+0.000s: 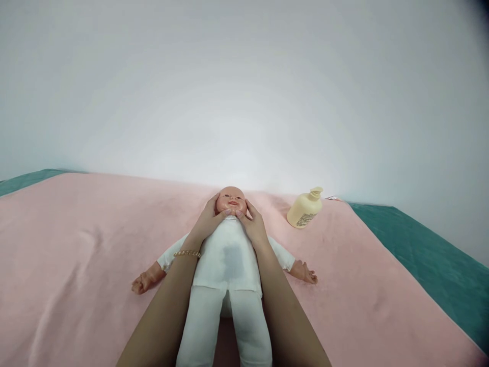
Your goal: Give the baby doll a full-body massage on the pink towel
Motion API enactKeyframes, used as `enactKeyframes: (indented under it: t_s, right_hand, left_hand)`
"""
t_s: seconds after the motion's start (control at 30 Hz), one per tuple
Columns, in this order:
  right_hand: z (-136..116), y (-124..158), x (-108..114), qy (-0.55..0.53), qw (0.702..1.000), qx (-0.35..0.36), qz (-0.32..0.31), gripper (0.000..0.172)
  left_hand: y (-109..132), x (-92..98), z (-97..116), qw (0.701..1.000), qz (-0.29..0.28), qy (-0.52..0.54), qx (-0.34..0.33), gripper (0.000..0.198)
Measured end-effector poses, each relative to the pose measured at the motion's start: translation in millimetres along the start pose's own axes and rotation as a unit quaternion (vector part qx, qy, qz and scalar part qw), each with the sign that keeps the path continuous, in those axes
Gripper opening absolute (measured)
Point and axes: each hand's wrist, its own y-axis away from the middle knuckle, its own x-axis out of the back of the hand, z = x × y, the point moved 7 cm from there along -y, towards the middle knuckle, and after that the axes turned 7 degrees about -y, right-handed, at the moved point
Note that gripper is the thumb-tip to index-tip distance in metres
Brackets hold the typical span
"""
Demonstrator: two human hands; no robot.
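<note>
A baby doll [234, 260] with a white cloth body lies on its back on a pink blanket [114, 224], its head at the far end and its arms spread wide. My left hand [209, 218] cups one side of the doll's head, thumb at the chin. On the opposite side, my right hand [253, 224] holds the head in the same way, its thumb also by the chin. Both sets of fingers curve round behind the head and are partly hidden. A gold chain bracelet [187, 253] circles my left wrist. A grey patch marks the doll's belly.
A pale yellow pump bottle [304, 209] stands on the blanket to the right of the doll's head. Green cloth [420, 250] shows beyond the blanket's right edge and at the far left. A plain white wall [237, 92] rises behind.
</note>
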Motion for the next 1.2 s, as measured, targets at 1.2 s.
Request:
enactKeyframes:
  t_s: [1.2]
  right_hand:
    - [2.4, 0.9, -2.3, 0.0, 1.0, -0.024, 0.0, 0.084]
  left_hand:
    - [2.8, -1.2, 4.1, 1.0, -0.024, -0.002, 0.009, 0.081]
